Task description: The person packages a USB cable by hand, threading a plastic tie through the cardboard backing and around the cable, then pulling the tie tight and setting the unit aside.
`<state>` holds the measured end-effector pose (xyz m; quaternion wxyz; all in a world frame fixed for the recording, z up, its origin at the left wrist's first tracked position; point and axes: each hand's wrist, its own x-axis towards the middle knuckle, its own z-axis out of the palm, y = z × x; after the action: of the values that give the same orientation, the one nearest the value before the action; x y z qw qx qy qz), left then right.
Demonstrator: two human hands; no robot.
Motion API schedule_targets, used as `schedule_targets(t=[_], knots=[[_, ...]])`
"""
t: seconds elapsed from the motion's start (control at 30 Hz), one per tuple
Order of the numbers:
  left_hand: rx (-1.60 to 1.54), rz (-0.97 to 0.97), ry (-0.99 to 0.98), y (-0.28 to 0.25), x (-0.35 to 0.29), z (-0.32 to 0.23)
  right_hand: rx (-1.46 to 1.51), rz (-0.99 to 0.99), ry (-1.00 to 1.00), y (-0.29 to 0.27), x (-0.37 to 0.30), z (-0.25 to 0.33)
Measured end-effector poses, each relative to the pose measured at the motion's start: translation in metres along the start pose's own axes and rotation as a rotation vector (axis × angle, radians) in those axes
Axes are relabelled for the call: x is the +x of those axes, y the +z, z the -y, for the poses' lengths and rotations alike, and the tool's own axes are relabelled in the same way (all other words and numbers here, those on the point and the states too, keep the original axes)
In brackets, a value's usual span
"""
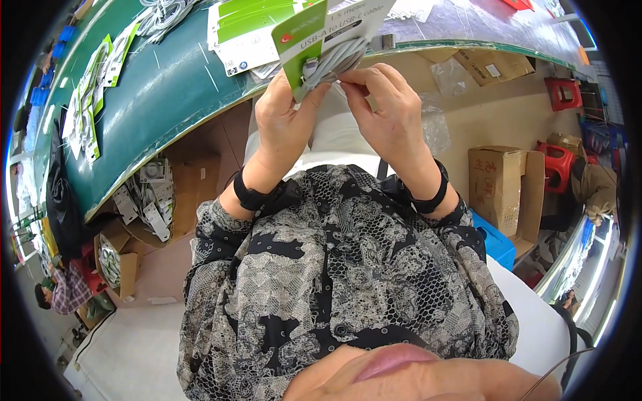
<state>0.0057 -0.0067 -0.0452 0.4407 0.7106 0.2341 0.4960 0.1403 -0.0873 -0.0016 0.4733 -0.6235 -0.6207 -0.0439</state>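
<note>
A green and white packaging card (294,43) is held up over the table's near edge, tilted. Against its front lies a coiled white cable (339,61), a plug showing near its left end. My left hand (284,113) grips the card and coil at the lower left, thumb in front. At the coil's lower right edge my right hand (389,103) is closed in a pinch; whatever lies between its fingertips is too small to make out. Just behind, a pile of similar flat cards (249,33) rests on the table.
On the green table (150,93), carded cables (93,100) lie at left, with a loose cable bundle (164,17) farther back and thin white strips around. Below left, an open carton (194,194) contains packages. At right stand a cardboard box (495,190) and red stools (556,167).
</note>
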Motion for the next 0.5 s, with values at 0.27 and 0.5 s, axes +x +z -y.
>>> schedule_targets(t=[0.27,0.5], knots=[[0.106,0.008,0.050,-0.003,-0.001,-0.002,-0.021,0.027,0.029,0.001,-0.001,0.004],[0.198,0.063,0.319,-0.003,0.005,-0.013,-0.042,-0.009,-0.009,0.002,-0.001,0.005]])
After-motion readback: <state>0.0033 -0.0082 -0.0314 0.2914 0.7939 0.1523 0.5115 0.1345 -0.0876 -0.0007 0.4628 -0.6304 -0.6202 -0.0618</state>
